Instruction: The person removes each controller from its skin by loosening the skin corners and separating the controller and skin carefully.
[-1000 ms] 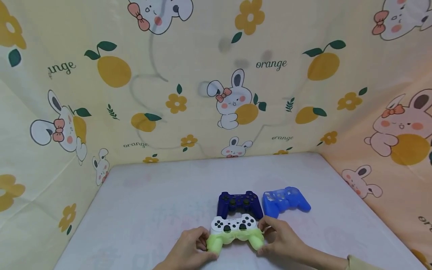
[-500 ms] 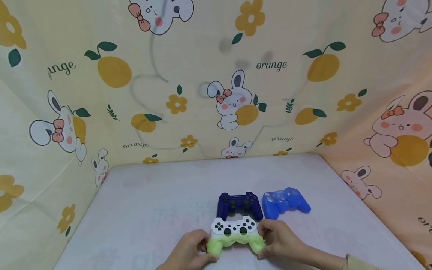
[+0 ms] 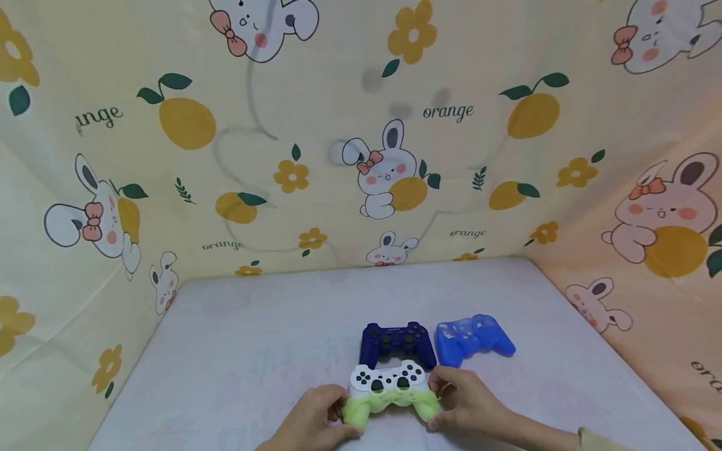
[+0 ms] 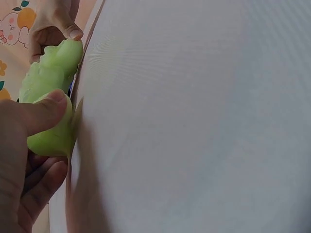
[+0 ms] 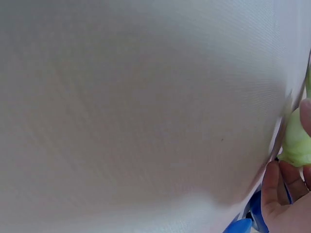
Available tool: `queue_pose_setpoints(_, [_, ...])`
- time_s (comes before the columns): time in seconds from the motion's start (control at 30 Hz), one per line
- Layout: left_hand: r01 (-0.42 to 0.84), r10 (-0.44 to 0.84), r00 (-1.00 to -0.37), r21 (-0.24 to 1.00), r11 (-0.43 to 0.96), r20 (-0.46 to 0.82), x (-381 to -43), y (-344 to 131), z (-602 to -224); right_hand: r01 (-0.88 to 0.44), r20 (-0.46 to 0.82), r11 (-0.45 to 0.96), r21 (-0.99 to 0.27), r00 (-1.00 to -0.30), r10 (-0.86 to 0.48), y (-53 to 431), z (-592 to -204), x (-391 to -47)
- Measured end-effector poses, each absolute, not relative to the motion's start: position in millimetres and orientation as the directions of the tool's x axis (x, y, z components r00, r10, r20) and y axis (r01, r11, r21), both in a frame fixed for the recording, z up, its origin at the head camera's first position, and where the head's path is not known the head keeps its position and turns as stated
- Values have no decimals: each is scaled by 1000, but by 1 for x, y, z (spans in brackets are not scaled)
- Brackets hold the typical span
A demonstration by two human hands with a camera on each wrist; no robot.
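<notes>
A white game controller [image 3: 388, 376] lies near the front of the table, its handles covered by a light green silicone sleeve [image 3: 356, 414]. The buttons and upper face are bare, and the sleeve's edge runs just below the thumbsticks. My left hand [image 3: 314, 416] pinches the left handle through the sleeve, thumb toward me, as the left wrist view also shows on the green sleeve [image 4: 51, 138]. On the other side my right hand [image 3: 472, 401] pinches the right handle and the sleeve's edge. In the right wrist view only part of the right hand [image 5: 289, 201] shows.
Right behind the white controller lies a dark blue controller [image 3: 397, 335]. A bright blue silicone sleeve [image 3: 476, 338] lies to its right. The white table [image 3: 237, 338] is walled by printed cloth [image 3: 338, 94] at the back and both sides.
Both hands keep hold of the sleeved controller, with hardly any movement. The head view has shifted slightly.
</notes>
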State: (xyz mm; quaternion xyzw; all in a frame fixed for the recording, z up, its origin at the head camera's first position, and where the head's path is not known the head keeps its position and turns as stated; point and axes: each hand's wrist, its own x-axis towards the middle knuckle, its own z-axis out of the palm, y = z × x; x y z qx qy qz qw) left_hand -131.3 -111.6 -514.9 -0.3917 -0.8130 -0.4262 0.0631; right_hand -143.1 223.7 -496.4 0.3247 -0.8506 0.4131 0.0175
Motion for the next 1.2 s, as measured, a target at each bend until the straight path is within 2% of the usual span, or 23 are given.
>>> queue_pose_setpoints(0.6, [649, 565, -705, 711, 270, 429, -128, -111, -519, -506, 274, 434, -746, -826, -492, 221, -499, -142])
queue_pose_setpoints(1.2, [653, 581, -702, 699, 291, 413, -128, -111, -517, -570, 297, 456, -683, -788, -539, 221, -498, -147])
